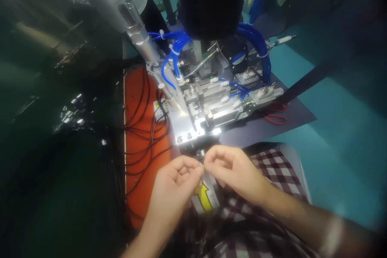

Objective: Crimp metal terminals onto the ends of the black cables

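My left hand (174, 183) and my right hand (237, 172) meet fingertip to fingertip, each with thumb and forefinger pinched. Between the tips shows a tiny yellowish piece (203, 166), too small to name. Just beyond the fingers is the front of a metal machine (189, 135) with shiny blocks and a bright plate. Below the hands, a label with a yellow arrow (204, 196) points up toward the machine.
Several thin black wires (151, 137) lie over an orange board (137, 109) at left. Blue air tubes (258, 40) bend over the machine. A dark cylinder (211, 0) hangs above it. Small shiny pieces (74, 113) are scattered on the dark surface at far left. Red wire (276, 119) loops at right.
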Tool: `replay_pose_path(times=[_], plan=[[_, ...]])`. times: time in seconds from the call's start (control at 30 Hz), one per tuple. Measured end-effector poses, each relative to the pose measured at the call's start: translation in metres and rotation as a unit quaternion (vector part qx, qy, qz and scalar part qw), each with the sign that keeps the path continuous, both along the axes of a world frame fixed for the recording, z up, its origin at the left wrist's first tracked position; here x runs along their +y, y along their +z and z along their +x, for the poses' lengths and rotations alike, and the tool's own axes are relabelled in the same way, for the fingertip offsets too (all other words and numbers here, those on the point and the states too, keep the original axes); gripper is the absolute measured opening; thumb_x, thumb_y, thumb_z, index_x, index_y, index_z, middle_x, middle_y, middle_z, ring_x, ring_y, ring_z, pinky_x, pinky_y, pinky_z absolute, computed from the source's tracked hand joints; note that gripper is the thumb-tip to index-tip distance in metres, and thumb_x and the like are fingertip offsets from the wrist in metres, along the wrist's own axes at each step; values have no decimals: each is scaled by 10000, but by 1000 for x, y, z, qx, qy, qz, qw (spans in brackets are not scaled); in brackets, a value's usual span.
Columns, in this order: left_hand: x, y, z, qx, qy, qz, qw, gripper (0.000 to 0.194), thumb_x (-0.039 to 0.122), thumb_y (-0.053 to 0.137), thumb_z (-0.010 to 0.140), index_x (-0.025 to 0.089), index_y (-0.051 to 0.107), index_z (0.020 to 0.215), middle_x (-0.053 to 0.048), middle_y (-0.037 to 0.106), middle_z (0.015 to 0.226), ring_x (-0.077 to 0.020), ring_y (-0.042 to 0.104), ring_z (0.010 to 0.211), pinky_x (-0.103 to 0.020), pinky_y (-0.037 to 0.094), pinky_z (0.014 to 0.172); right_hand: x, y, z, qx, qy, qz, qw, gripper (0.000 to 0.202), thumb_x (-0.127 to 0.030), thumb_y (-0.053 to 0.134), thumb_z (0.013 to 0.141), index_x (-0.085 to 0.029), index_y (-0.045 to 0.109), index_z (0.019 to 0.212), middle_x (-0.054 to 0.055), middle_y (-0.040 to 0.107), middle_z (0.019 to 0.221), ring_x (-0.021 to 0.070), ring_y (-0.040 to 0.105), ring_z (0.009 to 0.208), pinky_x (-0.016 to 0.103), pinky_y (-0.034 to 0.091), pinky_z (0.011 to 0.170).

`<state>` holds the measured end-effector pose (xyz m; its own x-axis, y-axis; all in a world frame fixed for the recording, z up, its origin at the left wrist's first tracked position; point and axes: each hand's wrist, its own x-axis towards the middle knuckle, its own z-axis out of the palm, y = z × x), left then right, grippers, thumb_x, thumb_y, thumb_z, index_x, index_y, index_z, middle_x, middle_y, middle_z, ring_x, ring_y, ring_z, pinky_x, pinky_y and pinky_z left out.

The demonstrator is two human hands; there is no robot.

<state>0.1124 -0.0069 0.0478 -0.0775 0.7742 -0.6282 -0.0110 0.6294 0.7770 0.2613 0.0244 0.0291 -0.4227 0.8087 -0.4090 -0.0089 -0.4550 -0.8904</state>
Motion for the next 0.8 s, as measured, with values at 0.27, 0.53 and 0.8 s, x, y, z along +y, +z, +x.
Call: replay_pose_path(times=[0.27, 0.53, 0.8], plan=[[2, -2, 0, -37, 2, 3, 999, 271, 392, 718, 718, 157, 584, 727, 58, 497, 520, -14, 292, 375, -132, 301, 363, -3, -4, 3, -8, -26, 8, 1000, 142, -276, 581, 793, -156, 560, 721, -69, 403, 476, 74, 347, 446, 206, 279, 424], [1, -1, -6, 17, -59, 2, 998, 299, 437, 698, 729, 158, 590, 743, 43, 498, 528, -56, 384, 426, -142, 313, 364, -5, -5, 1, -56, -32, 109, 992, 117, -260, 611, 802, -153, 609, 754, -23, 504, 595, 93, 417, 517, 222, 333, 463], [11, -6, -14, 28, -79, 70, 994, 235, 347, 714, 730, 128, 631, 719, 40, 514, 525, -40, 387, 456, -129, 302, 419, 7, -10, 2, -3, 0, 15, 1000, 189, -279, 509, 892, -163, 558, 750, -74, 443, 445, 68, 370, 408, 198, 312, 421]])
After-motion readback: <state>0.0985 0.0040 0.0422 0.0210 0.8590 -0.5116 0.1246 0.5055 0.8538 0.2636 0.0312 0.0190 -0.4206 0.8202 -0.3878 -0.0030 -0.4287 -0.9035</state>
